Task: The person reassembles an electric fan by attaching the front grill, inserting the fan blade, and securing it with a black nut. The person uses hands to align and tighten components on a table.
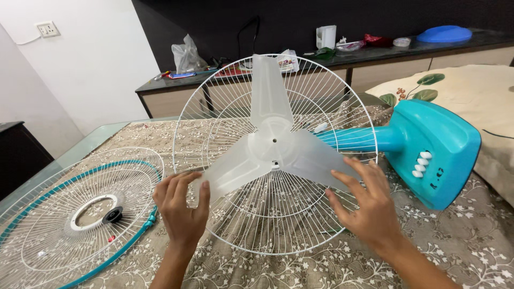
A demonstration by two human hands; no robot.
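A translucent three-bladed fan blade (272, 140) sits in front of the white rear wire grille (214, 112) of a teal fan lying on its side. My left hand (181, 206) grips the tip of the lower left blade. My right hand (365, 203) holds the edge of the lower right blade, fingers spread over it. The fan's teal neck and base (433, 152), with white buttons, extend to the right. The blade's hub lines up with the grille's centre; the motor shaft behind it is hidden.
The detached front grille (80, 214) with a teal rim lies flat at the left on the floral cloth (460, 241). A cushion (482, 91) rests at the right. Behind stands a dark counter (342, 53) with a plastic bag, a blue lid and small items.
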